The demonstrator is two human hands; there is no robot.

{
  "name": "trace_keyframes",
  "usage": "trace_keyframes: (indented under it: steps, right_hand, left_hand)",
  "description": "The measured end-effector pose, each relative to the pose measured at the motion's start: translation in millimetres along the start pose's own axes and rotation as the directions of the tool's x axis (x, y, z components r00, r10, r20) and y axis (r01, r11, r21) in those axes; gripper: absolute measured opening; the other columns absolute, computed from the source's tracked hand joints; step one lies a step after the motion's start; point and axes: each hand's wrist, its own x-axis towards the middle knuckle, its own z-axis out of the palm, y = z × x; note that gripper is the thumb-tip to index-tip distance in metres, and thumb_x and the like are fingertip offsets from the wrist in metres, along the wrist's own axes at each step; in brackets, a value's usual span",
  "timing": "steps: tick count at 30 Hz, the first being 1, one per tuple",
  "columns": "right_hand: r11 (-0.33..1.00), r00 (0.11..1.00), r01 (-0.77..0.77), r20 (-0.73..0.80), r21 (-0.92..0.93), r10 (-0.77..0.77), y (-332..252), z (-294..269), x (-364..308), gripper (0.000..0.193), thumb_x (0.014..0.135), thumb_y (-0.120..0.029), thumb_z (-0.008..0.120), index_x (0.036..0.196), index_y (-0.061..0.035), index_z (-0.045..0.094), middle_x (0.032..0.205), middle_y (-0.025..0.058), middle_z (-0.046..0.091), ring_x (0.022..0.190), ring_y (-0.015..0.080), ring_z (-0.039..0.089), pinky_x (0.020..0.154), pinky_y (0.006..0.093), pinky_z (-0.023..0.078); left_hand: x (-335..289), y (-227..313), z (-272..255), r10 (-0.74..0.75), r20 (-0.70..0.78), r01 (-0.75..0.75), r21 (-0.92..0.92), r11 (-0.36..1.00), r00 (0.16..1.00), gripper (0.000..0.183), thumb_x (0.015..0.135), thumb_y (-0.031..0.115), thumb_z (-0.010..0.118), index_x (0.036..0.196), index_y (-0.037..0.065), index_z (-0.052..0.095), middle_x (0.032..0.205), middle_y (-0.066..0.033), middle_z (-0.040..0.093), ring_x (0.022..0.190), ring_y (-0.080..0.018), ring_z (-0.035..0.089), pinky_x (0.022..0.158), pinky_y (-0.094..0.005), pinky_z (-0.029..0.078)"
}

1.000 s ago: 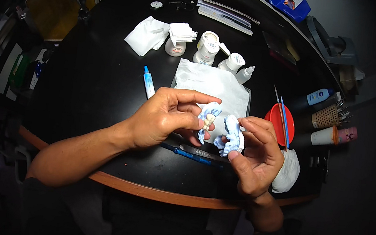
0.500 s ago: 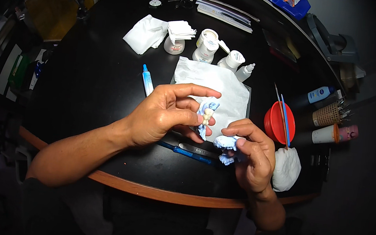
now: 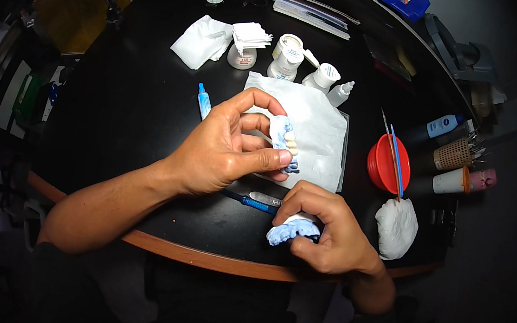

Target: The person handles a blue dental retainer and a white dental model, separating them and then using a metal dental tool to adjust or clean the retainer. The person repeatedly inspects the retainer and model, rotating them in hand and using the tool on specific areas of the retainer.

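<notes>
Between the thumb and fingers of my left hand [image 3: 225, 142] is a dental model [image 3: 280, 135], blue and white, with cream-coloured teeth along its edge. It is held up over a white paper sheet [image 3: 313, 129]. My right hand [image 3: 333, 231] grips a second blue and white dental model [image 3: 294, 229], lower and nearer to me, close to the table's front edge. The two models are apart. Under my hands, a blue-handled tool [image 3: 257, 204] and a grey metal blade [image 3: 265, 198] lie on the black table, partly hidden by my right hand.
White jars [image 3: 284, 63] and a dropper bottle [image 3: 341, 93] stand behind the sheet, with folded tissues [image 3: 201, 41] to their left. A blue and white tube [image 3: 204, 100] lies left. At right are a red bowl [image 3: 381, 166] bearing brushes, a white wad [image 3: 396, 229] and a perforated holder [image 3: 452, 156].
My right hand has moved down toward me with its model and turned it. My left hand has lifted slightly and rotated its model, so its tooth row shows differently.
</notes>
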Motion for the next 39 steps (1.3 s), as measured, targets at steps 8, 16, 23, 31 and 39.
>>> trace_keyframes:
  steps: [8,16,23,31,39]
  right_hand:
    - [0.928,0.98,0.194,0.011,-0.318,-0.201,3.1,15.5,6.6,0.027,0.072,-0.008,0.086,0.097,-0.0024,0.078,0.086,0.011,0.074,0.075,0.0229,0.069,0.065,0.0308,0.054]
    - [0.913,0.977,0.209,0.049,-0.349,-0.205,0.2,17.3,5.7,0.023,0.077,-0.012,0.086,0.096,-0.0022,0.078,0.09,0.0093,0.074,0.082,0.0208,0.07,0.072,0.0307,0.055]
    - [0.902,0.996,0.049,-0.051,-0.429,-0.078,-8.4,-10.7,-1.2,0.013,0.082,-0.004,0.076,0.095,-0.0008,0.076,0.086,0.0108,0.07,0.074,0.0265,0.071,0.066,0.0344,0.057]
    - [0.79,0.994,-0.105,-0.041,-0.604,0.1,-2.3,-29.8,-14.0,0.012,0.08,-0.004,0.077,0.092,-0.0038,0.079,0.084,0.0097,0.069,0.076,0.03,0.07,0.068,0.04,0.054]
    - [0.772,0.993,-0.111,-0.044,-0.626,0.108,-3.1,-31.2,-16.7,0.013,0.078,-0.003,0.077,0.091,-0.0048,0.08,0.082,0.0096,0.069,0.076,0.0302,0.07,0.067,0.0408,0.054]
  left_hand:
    - [2.1,2.3,-6.9,0.101,-0.069,-0.097,0.067,0.993,0.992,0.049,0.088,0.006,0.082,0.116,0.003,0.043,0.107,-0.018,0.067,0.1,-0.0222,0.073,0.086,-0.0315,0.063]
    - [6.4,9.4,-17.7,0.179,-0.146,-0.167,0.092,0.982,0.973,0.052,0.085,0.003,0.082,0.12,0.004,0.044,0.11,-0.0177,0.068,0.1,-0.0178,0.071,0.087,-0.0283,0.059]
    - [4.6,3.9,-11.2,0.171,-0.025,-0.165,0.158,0.974,0.985,0.043,0.083,-0.009,0.08,0.121,-0.003,0.06,0.116,-0.0137,0.064,0.111,-0.0207,0.069,0.099,-0.031,0.059]
    - [2.9,6.9,-6.0,0.16,0.011,-0.159,0.201,0.967,0.987,0.038,0.076,-0.01,0.085,0.108,-0.002,0.064,0.109,-0.0117,0.067,0.102,-0.0167,0.07,0.094,-0.0308,0.062]
    - [2.8,7.0,-5.8,0.175,0.022,-0.175,0.26,0.95,0.984,0.038,0.077,-0.008,0.085,0.109,-0.003,0.064,0.105,-0.0116,0.068,0.102,-0.0166,0.07,0.091,-0.0301,0.063]
